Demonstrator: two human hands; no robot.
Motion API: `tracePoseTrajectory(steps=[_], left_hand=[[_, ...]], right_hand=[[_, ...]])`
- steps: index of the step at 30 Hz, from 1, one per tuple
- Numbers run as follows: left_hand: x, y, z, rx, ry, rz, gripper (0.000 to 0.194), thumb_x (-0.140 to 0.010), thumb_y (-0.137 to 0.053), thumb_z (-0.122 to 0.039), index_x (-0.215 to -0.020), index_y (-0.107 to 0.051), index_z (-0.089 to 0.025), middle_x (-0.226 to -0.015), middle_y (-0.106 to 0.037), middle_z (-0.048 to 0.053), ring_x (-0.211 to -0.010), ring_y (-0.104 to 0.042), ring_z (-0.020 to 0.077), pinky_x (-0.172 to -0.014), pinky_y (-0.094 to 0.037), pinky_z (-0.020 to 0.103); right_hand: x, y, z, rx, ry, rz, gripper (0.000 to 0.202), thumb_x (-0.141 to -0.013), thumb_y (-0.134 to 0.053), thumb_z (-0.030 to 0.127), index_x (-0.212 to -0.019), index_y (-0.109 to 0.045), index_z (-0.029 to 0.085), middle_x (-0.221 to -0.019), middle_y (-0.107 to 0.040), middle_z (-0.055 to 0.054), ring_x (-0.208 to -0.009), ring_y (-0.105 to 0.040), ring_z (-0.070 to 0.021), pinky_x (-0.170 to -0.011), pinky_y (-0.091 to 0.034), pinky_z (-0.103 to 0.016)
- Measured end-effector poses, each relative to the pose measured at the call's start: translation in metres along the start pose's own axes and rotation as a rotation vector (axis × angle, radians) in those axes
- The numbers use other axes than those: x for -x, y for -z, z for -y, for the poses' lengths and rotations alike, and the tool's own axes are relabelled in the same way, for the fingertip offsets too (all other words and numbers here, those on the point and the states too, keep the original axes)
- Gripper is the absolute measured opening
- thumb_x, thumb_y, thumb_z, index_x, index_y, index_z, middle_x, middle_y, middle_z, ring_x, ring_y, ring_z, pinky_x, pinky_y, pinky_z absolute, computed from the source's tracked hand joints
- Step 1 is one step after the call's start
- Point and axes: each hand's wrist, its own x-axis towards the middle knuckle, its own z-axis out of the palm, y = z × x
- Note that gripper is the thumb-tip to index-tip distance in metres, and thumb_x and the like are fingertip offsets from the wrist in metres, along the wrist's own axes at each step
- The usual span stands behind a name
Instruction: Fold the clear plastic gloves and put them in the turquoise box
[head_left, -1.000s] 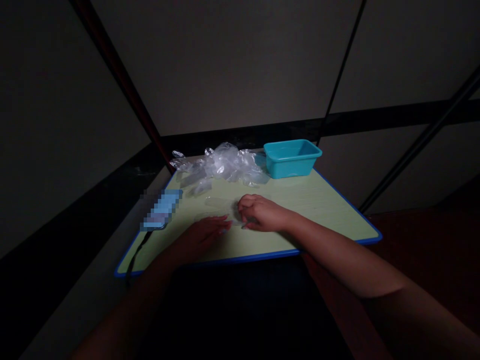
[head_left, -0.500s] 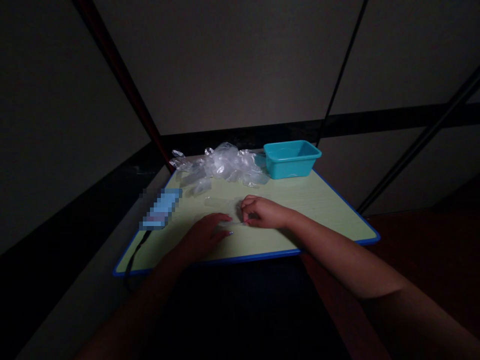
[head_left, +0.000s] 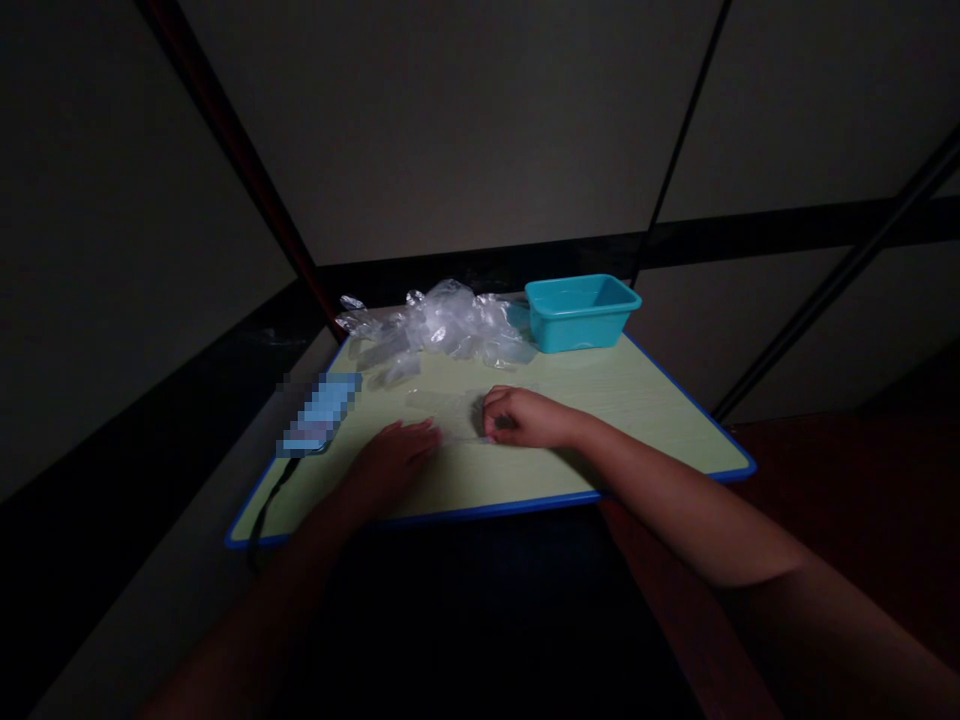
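A thin, see-through sheet of plastic, which looks like a disposable plastic glove (head_left: 457, 408), lies flat on the table. My right hand (head_left: 521, 417) has its fingers curled, with the thumb and fingertips pinching the near edge of it. Part of the plastic is hidden behind that hand. My left hand (head_left: 394, 455) rests low over the table at the left end of the plastic, palm down and fingers stretched out. Its fingertips are at the plastic's edge; whether they press on it is hard to see in the dim light.
Farther back lies a crumpled heap of clear plastic gloves (head_left: 450, 325). To its right stands a turquoise basin (head_left: 577, 328). A blurred-out phone-like object (head_left: 321, 415) with a black strap (head_left: 270, 505) lies at the left edge. The pale table (head_left: 645, 420) has a blue rim; dark panels stand behind.
My left hand has drawn back to the left and flattened, its thumb no longer spread apart. The right hand keeps its pinch in nearly the same spot. The view has shifted slightly.
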Motion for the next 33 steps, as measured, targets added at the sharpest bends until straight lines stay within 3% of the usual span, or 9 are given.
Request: tracePoseTrajectory(steps=[8,12,15,17,20,23,27,33], left_hand=[[0.025,0.014,0.038,-0.032,0.075,0.191,0.045,-0.09,-0.029,-0.029,-0.129,-0.049,-0.024,-0.139,-0.043,0.001,-0.131,-0.034,0.018,-0.108,-0.024,0.043],[0.038,0.029,0.05,-0.094,0.196,0.176,0.047,-0.085,-0.033,-0.025,-0.128,-0.051,-0.018,-0.139,-0.043,0.006,-0.13,-0.037,0.0216,-0.107,-0.028,0.044],[0.037,0.038,0.038,-0.14,0.23,0.033,0.047,-0.086,-0.033,-0.027,-0.128,-0.051,-0.018,-0.137,-0.046,0.007,-0.129,-0.038,0.0238,-0.106,-0.027,0.047],[0.028,0.039,0.019,-0.112,0.212,-0.078,0.045,-0.087,-0.037,-0.039,-0.126,-0.053,-0.021,-0.134,-0.05,0.006,-0.127,-0.042,0.024,-0.106,-0.028,0.045],[0.008,0.029,-0.013,-0.012,0.141,-0.123,0.048,-0.086,-0.044,-0.048,-0.122,-0.056,-0.02,-0.129,-0.055,0.007,-0.122,-0.047,0.0223,-0.104,-0.033,0.04],[-0.012,0.011,-0.033,-0.004,0.094,-0.099,0.042,-0.082,-0.054,-0.046,-0.116,-0.06,-0.022,-0.125,-0.059,0.006,-0.12,-0.049,0.0228,-0.105,-0.03,0.041],[-0.028,-0.007,-0.038,0.006,0.038,-0.116,0.029,-0.083,-0.056,-0.031,-0.11,-0.063,-0.021,-0.117,-0.064,0.005,-0.117,-0.052,0.0216,-0.104,-0.032,0.041],[-0.035,-0.011,-0.023,0.179,0.012,-0.179,0.022,-0.083,-0.049,-0.023,-0.092,-0.07,-0.022,-0.104,-0.07,0.002,-0.107,-0.059,0.0187,-0.097,-0.041,0.037]], right_hand=[[0.001,-0.001,-0.002,-0.023,-0.021,0.005,0.011,-0.072,-0.058,0.005,-0.071,-0.061,0.016,-0.072,-0.059,-0.002,-0.076,-0.053,-0.0154,-0.074,-0.041,-0.029],[0.002,-0.001,-0.002,-0.03,-0.027,0.007,0.011,-0.071,-0.058,0.004,-0.071,-0.062,0.015,-0.073,-0.059,-0.003,-0.076,-0.053,-0.0154,-0.075,-0.041,-0.029],[0.001,-0.001,-0.002,-0.038,-0.042,0.012,0.011,-0.071,-0.058,0.005,-0.071,-0.061,0.016,-0.072,-0.059,-0.002,-0.076,-0.052,-0.0153,-0.075,-0.041,-0.029],[0.001,0.0,-0.001,-0.044,-0.045,0.012,0.011,-0.071,-0.058,0.006,-0.071,-0.061,0.016,-0.072,-0.059,-0.002,-0.076,-0.052,-0.0152,-0.076,-0.041,-0.03],[0.001,0.0,-0.002,-0.048,-0.034,0.003,0.011,-0.071,-0.058,0.006,-0.071,-0.062,0.016,-0.072,-0.059,-0.002,-0.075,-0.053,-0.0152,-0.076,-0.041,-0.03],[0.002,0.0,-0.003,-0.054,-0.032,-0.003,0.011,-0.071,-0.058,0.005,-0.072,-0.062,0.016,-0.073,-0.06,-0.002,-0.075,-0.053,-0.0148,-0.076,-0.041,-0.029],[0.001,0.0,-0.004,-0.057,-0.054,-0.016,0.01,-0.072,-0.059,0.007,-0.072,-0.063,0.015,-0.073,-0.06,-0.002,-0.075,-0.053,-0.0144,-0.074,-0.041,-0.028],[0.002,0.001,-0.009,-0.043,-0.186,0.011,0.006,-0.072,-0.06,0.009,-0.072,-0.064,0.013,-0.072,-0.061,-0.002,-0.071,-0.053,-0.0131,-0.069,-0.041,-0.025]])
